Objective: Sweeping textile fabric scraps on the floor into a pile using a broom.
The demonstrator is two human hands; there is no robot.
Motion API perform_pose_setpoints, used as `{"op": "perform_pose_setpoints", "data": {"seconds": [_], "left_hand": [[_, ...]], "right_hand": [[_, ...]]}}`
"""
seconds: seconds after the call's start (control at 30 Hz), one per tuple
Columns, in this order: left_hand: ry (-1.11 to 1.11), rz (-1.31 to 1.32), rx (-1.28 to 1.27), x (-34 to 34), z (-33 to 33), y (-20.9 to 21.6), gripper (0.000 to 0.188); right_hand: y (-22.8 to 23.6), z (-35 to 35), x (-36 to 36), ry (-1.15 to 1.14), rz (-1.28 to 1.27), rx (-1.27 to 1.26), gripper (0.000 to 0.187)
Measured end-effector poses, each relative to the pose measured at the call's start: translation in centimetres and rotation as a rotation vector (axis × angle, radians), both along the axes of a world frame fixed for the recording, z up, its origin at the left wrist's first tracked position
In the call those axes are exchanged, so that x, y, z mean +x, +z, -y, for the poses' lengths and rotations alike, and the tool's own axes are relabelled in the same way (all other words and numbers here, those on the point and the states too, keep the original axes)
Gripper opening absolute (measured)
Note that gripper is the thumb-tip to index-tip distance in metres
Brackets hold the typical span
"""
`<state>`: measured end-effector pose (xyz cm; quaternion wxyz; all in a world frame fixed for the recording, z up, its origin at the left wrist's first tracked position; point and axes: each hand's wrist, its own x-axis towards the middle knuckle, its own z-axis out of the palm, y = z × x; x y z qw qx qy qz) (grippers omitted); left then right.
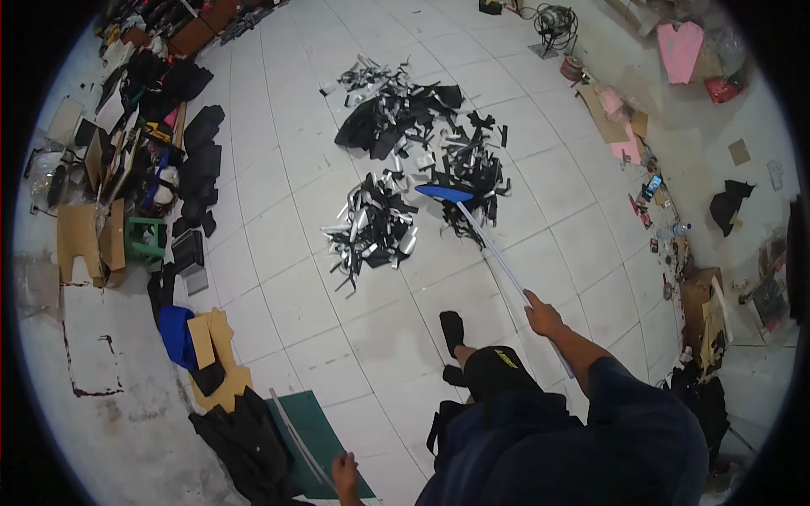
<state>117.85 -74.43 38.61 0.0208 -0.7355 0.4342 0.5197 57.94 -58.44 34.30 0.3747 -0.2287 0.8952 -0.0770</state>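
My right hand [544, 315] is wrapped round the pale handle [502, 261] of a broom. Its blue head [445, 193] rests at a pile of black and silver scraps [474, 160] on the tiled floor. Two more heaps lie close by: a scrap pile [371, 223] to the left of the broom head, and a farther one with large black pieces [380, 118]. Down at the lower edge, my left hand [344, 470] hangs with fingers curled and nothing visible in them. Beneath it are a green cutting mat [295, 417] and a long metal strip [297, 438].
Along the left stand black folded pieces [202, 160], a green stool [145, 238], cardboard [221, 354] and black cloth [245, 438]. Small items, a phone [651, 186] and a cardboard box [699, 304] line the right wall. A wire-caged fan [555, 28] stands far right.
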Motion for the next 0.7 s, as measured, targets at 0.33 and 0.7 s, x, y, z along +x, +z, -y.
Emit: {"op": "perform_pose_setpoints", "data": {"seconds": [0.33, 0.7], "left_hand": [[0.228, -0.088, 0.135, 0.8, -8.9, 1.1, 0.018], [0.468, 0.104, 0.274, -7.4, -22.2, 6.4, 0.037]], "right_hand": [[2.3, -17.2, 9.3, 0.026, 0.116, 0.212, 0.051], [-11.1, 0.6, -12.6, 0.046, 0.067, 0.132, 0.051]]}}
